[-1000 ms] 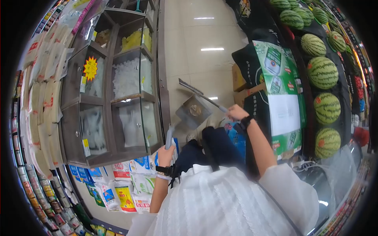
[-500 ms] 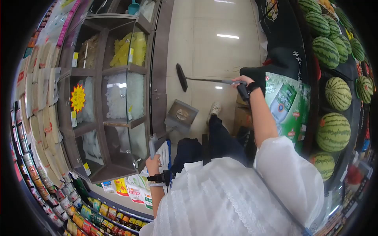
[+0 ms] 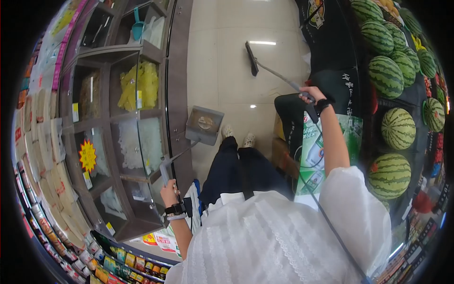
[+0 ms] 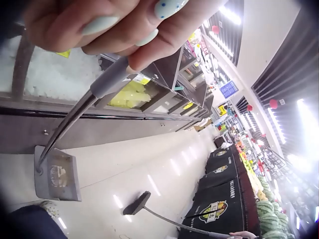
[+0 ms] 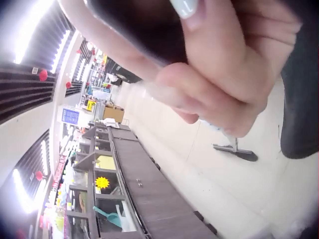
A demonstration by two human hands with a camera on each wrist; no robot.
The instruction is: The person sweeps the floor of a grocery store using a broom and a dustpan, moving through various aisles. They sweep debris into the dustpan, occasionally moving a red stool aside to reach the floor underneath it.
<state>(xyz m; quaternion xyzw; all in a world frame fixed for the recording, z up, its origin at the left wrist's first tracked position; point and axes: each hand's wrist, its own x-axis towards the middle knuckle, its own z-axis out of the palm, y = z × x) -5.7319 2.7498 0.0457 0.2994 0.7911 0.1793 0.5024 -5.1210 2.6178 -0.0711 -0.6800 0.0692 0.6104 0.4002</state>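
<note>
My left hand (image 3: 170, 193) grips the grey handle of a long-handled dustpan (image 3: 218, 115), whose grey pan lies on the tiled floor beside the cabinet base. In the left wrist view, the fingers (image 4: 149, 37) curl round the top of the handle. My right hand (image 3: 313, 94) holds the broom (image 3: 251, 59) near the upper part of its stick. The broom's dark head is on the floor, ahead of the dustpan and to its right. In the right wrist view, curled fingers (image 5: 214, 55) wrap the stick, and the broom head shows beyond them.
Glass-fronted bins (image 3: 137, 90) of dry goods line the left side. On the right, a black-draped stand (image 3: 326, 47) carries watermelons (image 3: 389, 175), with green cartons (image 3: 312, 142) in front. Tiled floor (image 3: 208, 28) runs between them. My two shoes stand just behind the dustpan.
The broom has swung from near the dustpan, first left, then forward and right, away from it. The dustpan has shifted left in view along the cabinet. My feet have stepped forward.
</note>
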